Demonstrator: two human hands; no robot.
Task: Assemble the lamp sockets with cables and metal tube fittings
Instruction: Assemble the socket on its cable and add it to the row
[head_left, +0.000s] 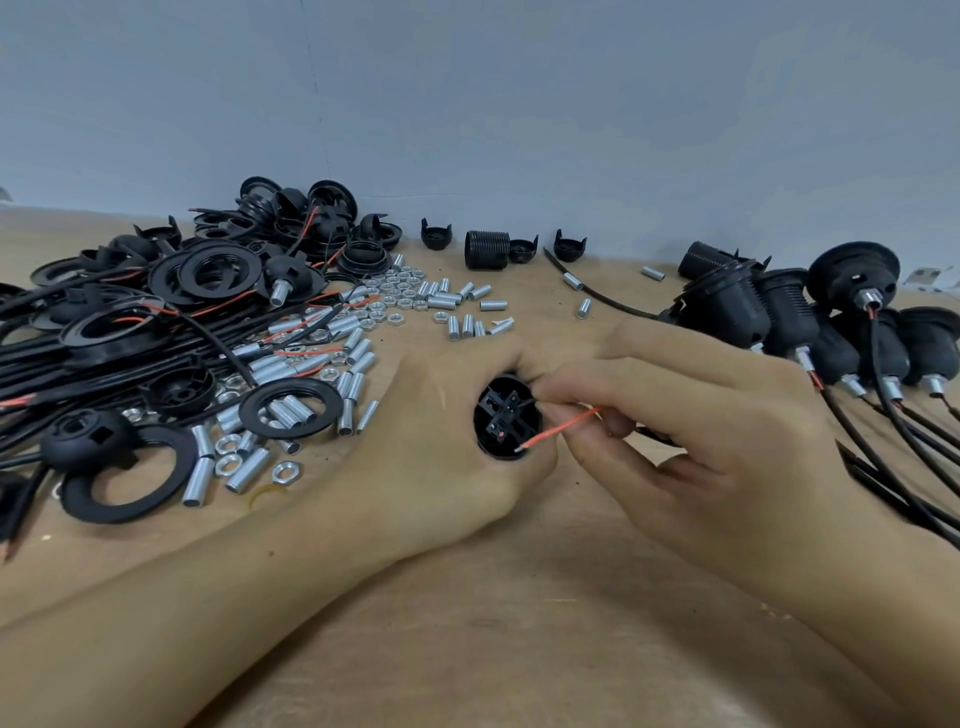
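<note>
My left hand (436, 441) grips a black lamp socket body (506, 415) at the middle of the table, its open terminal end facing me. My right hand (691, 415) pinches a thin red wire (563, 427) of a black cable; the wire's bare tip touches the socket's rim near the terminals. The cable's black sheath (649, 434) is mostly hidden behind my right fingers. Loose threaded metal tubes (457, 301) and hex nuts (395, 288) lie scattered behind my left hand.
A heap of black rings, socket caps and red-and-black cables (156, 322) fills the left side. Several assembled sockets with cables (831, 322) lie at the right. Loose socket parts (485, 249) stand near the grey wall. The wooden table (519, 649) runs toward me.
</note>
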